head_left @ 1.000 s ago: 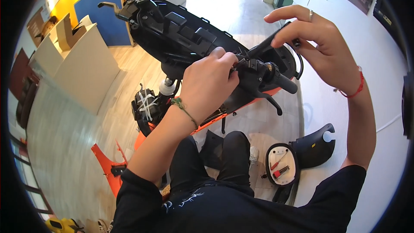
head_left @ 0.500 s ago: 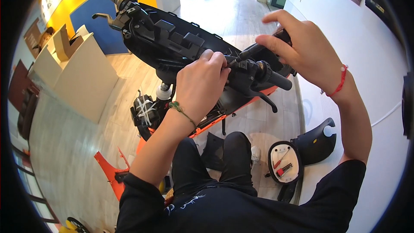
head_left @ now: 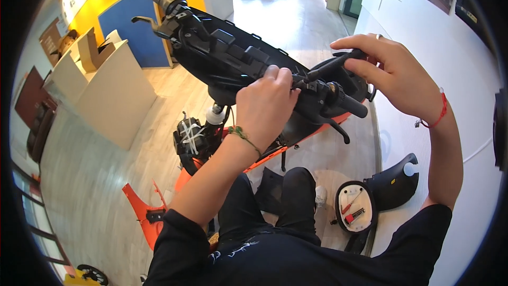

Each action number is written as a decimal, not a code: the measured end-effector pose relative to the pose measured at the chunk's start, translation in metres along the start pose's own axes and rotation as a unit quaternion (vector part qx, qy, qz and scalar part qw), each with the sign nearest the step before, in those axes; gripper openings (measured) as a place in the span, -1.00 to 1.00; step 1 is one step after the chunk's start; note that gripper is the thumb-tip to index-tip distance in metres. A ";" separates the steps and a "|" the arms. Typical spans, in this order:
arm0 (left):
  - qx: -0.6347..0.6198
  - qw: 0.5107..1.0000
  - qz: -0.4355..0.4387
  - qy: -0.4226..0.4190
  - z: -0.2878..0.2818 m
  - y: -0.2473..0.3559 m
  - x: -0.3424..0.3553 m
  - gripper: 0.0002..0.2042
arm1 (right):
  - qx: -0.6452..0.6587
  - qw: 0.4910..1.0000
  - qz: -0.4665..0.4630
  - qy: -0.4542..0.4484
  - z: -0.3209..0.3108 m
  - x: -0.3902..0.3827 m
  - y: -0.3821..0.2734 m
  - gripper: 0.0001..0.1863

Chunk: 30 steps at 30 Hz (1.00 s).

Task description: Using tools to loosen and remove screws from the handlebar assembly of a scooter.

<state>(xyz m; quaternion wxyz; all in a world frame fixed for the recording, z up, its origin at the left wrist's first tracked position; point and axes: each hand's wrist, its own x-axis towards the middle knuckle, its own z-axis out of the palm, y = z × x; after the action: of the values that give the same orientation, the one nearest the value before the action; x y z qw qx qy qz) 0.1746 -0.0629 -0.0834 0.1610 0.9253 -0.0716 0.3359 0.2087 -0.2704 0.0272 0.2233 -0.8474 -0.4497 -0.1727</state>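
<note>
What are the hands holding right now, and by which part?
The right hand holds a black screwdriver by its ribbed handle. The left hand grips the scooter's black handlebar assembly near the screwdriver's tip.

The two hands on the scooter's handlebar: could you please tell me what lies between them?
In the head view, between the left hand and the right hand runs a black ribbed cable, above the handlebar's grip.

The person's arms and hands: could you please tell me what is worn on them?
Both forearms are bare, with black sleeves pushed up near the elbows. The left hand has a thin green braided cord around its wrist. The right hand has a thin red string bracelet at the wrist and a pale ring on one finger. No gloves are worn.
</note>
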 end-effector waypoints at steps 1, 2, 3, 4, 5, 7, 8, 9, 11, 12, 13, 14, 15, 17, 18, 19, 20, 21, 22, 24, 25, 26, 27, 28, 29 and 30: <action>-0.006 1.000 0.007 0.002 0.000 0.001 0.000 -0.84 | -0.041 0.999 0.020 -0.026 -0.004 -0.001 -0.002 -0.68; -0.012 1.000 0.014 0.005 -0.001 0.001 -0.001 -0.84 | -0.082 0.994 0.041 -0.052 -0.007 -0.001 -0.003 -0.66; -0.025 0.999 0.023 0.000 -0.002 0.001 -0.001 -0.87 | -0.035 0.998 0.042 -0.042 -0.006 0.001 -0.002 -0.65; -0.020 1.000 0.021 0.002 -0.002 0.000 -0.001 -0.87 | -0.033 0.998 0.037 -0.040 -0.006 0.003 -0.008 -0.65; -0.017 0.999 0.033 0.005 -0.001 -0.002 -0.002 -0.89 | -0.013 0.988 0.144 -0.052 -0.007 0.006 -0.018 -0.68; -0.027 0.998 0.049 0.014 -0.001 -0.004 -0.004 -0.92 | 0.006 0.967 0.247 -0.062 -0.007 0.009 -0.021 -0.69; -0.026 0.998 0.050 0.016 -0.001 -0.004 -0.003 -0.92 | 0.025 0.973 0.224 -0.053 -0.005 0.008 -0.014 -0.71; -0.025 0.998 0.048 0.012 -0.001 -0.003 -0.003 -0.92 | 0.044 0.977 0.202 -0.044 -0.004 0.008 -0.011 -0.73; -0.023 0.999 0.044 0.008 0.000 -0.003 -0.003 -0.92 | 0.058 0.982 0.178 -0.023 -0.002 0.007 -0.012 -0.75; -0.023 0.999 0.036 0.007 0.000 -0.003 -0.003 -0.92 | 0.073 0.985 0.155 -0.003 -0.001 0.007 -0.012 -0.78; -0.024 0.999 0.029 0.005 0.000 -0.003 -0.003 -0.91 | 0.073 0.985 0.155 -0.002 0.000 0.007 -0.010 -0.78; -0.024 0.999 0.030 0.005 -0.001 -0.003 -0.003 -0.91 | 0.076 0.993 0.091 -0.007 0.001 0.006 -0.006 -0.77; -0.026 0.999 0.026 0.004 -0.001 -0.003 -0.003 -0.91 | 0.080 0.996 0.026 -0.012 0.003 0.006 -0.001 -0.75; -0.030 0.999 0.023 0.003 -0.001 -0.001 -0.002 -0.90 | 0.017 0.997 -0.071 -0.003 0.004 0.007 0.009 -0.71; -0.026 0.999 0.022 0.001 -0.002 0.000 -0.001 -0.89 | -0.044 0.985 -0.168 0.005 0.003 0.007 0.011 -0.67; -0.020 1.000 0.020 -0.002 -0.002 0.001 -0.001 -0.88 | -0.044 0.985 -0.168 0.005 0.003 0.006 0.008 -0.67; -0.021 1.000 0.020 -0.001 -0.002 0.002 0.000 -0.88 | -0.108 0.990 -0.086 0.003 0.003 0.004 0.002 -0.71; -0.012 1.000 0.024 -0.006 -0.001 0.002 0.001 -0.86 | -0.170 0.985 -0.002 0.002 0.002 0.003 -0.003 -0.75; -0.002 1.000 0.026 -0.010 -0.001 0.001 0.002 -0.84 | -0.170 0.985 -0.004 0.002 0.001 0.005 -0.009 -0.75; 0.005 0.999 0.029 -0.015 -0.001 0.000 0.002 -0.82 | -0.135 0.985 0.086 -0.063 0.000 0.008 -0.019 -0.69; 0.013 0.999 0.032 -0.022 -0.001 0.000 0.002 -0.80 | -0.135 0.985 0.084 -0.063 0.001 0.006 -0.019 -0.69; 0.014 0.999 0.031 -0.021 -0.002 0.000 0.003 -0.80 | -0.080 0.993 0.064 -0.052 0.003 0.002 -0.019 -0.66; 0.020 0.999 0.031 -0.025 -0.002 0.000 0.004 -0.79 | -0.023 0.998 0.043 -0.041 0.004 0.000 -0.018 -0.64; 0.023 0.999 0.034 -0.031 -0.002 0.001 0.005 -0.78 | -0.025 0.998 0.044 -0.040 0.003 0.000 -0.016 -0.64; 0.022 0.999 0.035 -0.030 -0.002 0.002 0.005 -0.78 | -0.013 0.999 0.023 -0.045 0.002 0.001 -0.013 -0.63; 0.028 0.998 0.035 -0.032 -0.003 0.003 0.005 -0.78 | -0.001 0.999 0.002 -0.049 0.001 0.001 -0.011 -0.63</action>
<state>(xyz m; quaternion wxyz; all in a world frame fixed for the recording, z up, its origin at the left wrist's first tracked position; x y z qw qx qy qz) 0.1759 -0.0648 -0.0775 0.1204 0.9367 -0.0997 0.3133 0.2003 -0.2634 0.0294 0.2001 -0.8561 -0.4582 -0.1309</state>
